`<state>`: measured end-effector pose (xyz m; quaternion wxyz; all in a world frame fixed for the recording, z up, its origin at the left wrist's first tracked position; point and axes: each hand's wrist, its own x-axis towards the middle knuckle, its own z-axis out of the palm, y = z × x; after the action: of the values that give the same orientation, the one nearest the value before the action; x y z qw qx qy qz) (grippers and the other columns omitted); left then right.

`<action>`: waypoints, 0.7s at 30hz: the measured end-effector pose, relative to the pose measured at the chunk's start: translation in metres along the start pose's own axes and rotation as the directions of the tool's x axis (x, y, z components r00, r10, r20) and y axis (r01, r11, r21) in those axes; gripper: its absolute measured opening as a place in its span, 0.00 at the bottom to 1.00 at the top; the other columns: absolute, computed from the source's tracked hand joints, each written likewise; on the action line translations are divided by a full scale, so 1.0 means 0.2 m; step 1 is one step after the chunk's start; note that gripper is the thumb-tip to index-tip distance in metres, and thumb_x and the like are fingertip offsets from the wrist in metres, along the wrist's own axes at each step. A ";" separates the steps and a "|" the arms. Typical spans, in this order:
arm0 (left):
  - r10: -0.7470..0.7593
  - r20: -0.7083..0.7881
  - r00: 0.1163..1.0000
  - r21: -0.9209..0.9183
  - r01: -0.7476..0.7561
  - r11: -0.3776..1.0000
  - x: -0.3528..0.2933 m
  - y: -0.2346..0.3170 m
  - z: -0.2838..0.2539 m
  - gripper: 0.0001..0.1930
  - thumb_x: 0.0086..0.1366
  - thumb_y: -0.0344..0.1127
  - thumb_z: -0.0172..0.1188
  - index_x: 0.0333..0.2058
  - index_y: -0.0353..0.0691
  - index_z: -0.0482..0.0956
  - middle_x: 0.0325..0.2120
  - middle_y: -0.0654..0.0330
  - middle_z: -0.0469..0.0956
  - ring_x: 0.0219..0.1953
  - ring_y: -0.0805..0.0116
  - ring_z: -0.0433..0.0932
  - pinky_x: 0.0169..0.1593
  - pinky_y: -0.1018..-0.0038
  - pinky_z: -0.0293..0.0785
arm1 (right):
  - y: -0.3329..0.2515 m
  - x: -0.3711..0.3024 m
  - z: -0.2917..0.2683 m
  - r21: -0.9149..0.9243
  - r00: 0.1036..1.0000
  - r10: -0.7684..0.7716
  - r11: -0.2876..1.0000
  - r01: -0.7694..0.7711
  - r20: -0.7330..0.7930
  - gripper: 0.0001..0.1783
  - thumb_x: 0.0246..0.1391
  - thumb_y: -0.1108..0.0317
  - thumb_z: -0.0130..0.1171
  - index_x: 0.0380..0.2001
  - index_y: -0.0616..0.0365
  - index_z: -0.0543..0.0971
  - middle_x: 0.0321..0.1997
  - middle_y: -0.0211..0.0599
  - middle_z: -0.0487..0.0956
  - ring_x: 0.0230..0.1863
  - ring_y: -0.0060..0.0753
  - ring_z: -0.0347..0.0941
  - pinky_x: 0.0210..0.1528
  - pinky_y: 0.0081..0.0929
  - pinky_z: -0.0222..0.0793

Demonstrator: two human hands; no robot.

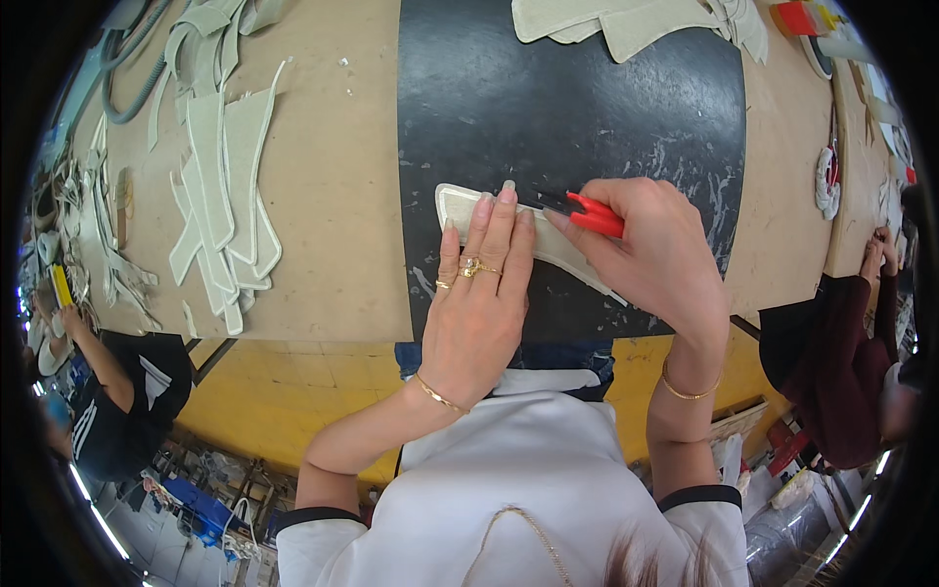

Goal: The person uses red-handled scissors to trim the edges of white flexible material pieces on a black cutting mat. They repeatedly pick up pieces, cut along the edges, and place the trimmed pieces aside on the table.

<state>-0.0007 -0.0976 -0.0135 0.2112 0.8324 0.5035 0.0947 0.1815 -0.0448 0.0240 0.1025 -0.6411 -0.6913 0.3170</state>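
A beige cut piece with a white-edged border (455,207) lies on the black mat, its narrow end running down to the right under my right hand. My left hand (479,293) rests flat on it, fingers stretched out, pressing it down. Closed around a red-handled tool with a dark, slim tip (599,215) is my right hand (655,245). The tip points left and meets the piece's upper edge beside my left fingertips. Whether it is a cutter or snips cannot be made out.
The black mat (567,108) covers the middle of the tan table (333,196). Similar beige pieces (626,24) lie at its far edge, and a stack of pieces (220,186) lies to the left. A grey hose (137,88) curves at far left. Other people work at both sides.
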 end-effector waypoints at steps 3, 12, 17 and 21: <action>0.008 -0.021 1.000 0.003 -0.008 1.000 0.00 0.00 0.01 0.30 0.62 0.28 0.55 0.64 0.32 0.63 0.70 0.49 0.54 0.72 0.54 0.53 0.71 0.54 0.51 | 0.01 0.00 0.00 0.036 1.000 0.000 0.999 0.000 -0.003 0.20 0.53 0.61 0.66 0.18 0.65 0.73 0.14 0.45 0.67 0.16 0.45 0.61 0.22 0.32 0.59; -0.014 0.003 1.000 0.057 0.014 0.998 0.00 0.03 0.02 0.28 0.61 0.25 0.55 0.61 0.44 0.67 0.69 0.44 0.55 0.71 0.47 0.55 0.69 0.49 0.52 | 0.07 -0.07 -0.07 0.167 0.979 0.174 0.967 -0.190 0.108 0.19 0.51 0.67 0.67 0.17 0.66 0.69 0.13 0.36 0.58 0.18 0.30 0.48 0.20 0.31 0.49; -0.011 -0.019 1.000 0.101 0.012 0.995 0.01 0.07 0.05 0.29 0.60 0.26 0.55 0.61 0.53 0.69 0.69 0.41 0.53 0.70 0.40 0.54 0.67 0.43 0.53 | 0.07 -0.06 -0.06 0.129 0.980 0.171 0.975 -0.183 0.098 0.18 0.50 0.68 0.66 0.17 0.66 0.69 0.13 0.37 0.58 0.18 0.30 0.49 0.21 0.31 0.51; 0.011 0.008 1.000 0.062 -0.011 0.998 0.05 0.03 0.03 0.31 0.59 0.25 0.56 0.61 0.56 0.69 0.69 0.41 0.51 0.70 0.35 0.52 0.64 0.38 0.54 | 0.05 -0.07 -0.06 0.103 0.985 0.154 0.982 -0.161 0.072 0.16 0.50 0.68 0.66 0.18 0.66 0.71 0.13 0.40 0.61 0.17 0.35 0.52 0.21 0.31 0.54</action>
<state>0.0113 -0.0933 -0.0155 0.1868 0.8417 0.5007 0.0770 0.1974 -0.0547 0.0314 0.0897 -0.6769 -0.6232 0.3813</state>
